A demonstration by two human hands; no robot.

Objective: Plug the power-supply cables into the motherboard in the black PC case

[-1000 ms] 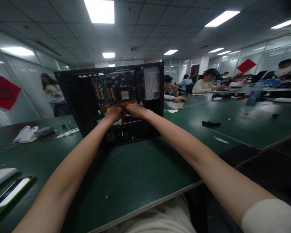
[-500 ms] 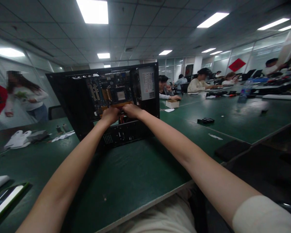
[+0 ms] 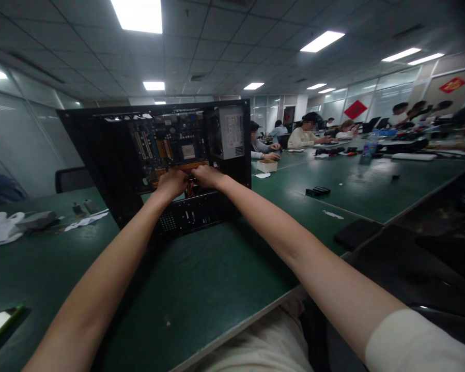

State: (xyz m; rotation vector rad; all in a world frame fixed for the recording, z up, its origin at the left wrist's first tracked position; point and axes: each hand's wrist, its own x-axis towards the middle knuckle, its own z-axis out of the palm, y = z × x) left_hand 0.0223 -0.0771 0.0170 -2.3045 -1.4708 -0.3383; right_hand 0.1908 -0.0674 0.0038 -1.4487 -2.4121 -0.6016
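Observation:
An open black computer case [image 3: 186, 213] stands upright on the green table [image 3: 201, 274], its inside facing me. A motherboard [image 3: 160, 137] is fixed in it, and a silver power supply [image 3: 232, 135] sits at the upper right. Both my hands reach in at the motherboard's lower edge, close together. My left hand [image 3: 173, 183] has curled fingers, and my right hand [image 3: 208, 176] is bent in a pinch beside it. Dark and reddish cables [image 3: 191, 189] hang just below them. Whatever the fingertips hold is hidden by the hands.
On the left lie white gloves [image 3: 2, 227], a grey block [image 3: 37, 220] and paper strips [image 3: 86, 220]. To the right are a small white box [image 3: 267, 165], black pieces [image 3: 318, 191], a dark flat pad [image 3: 357, 233] and a plastic bottle [image 3: 370, 145]. Co-workers [image 3: 304, 135] sit farther back.
My view has turned slightly right, so the surroundings sit farther left. A standing person at left is mostly out of frame. My hands stay at the same spot in the case.

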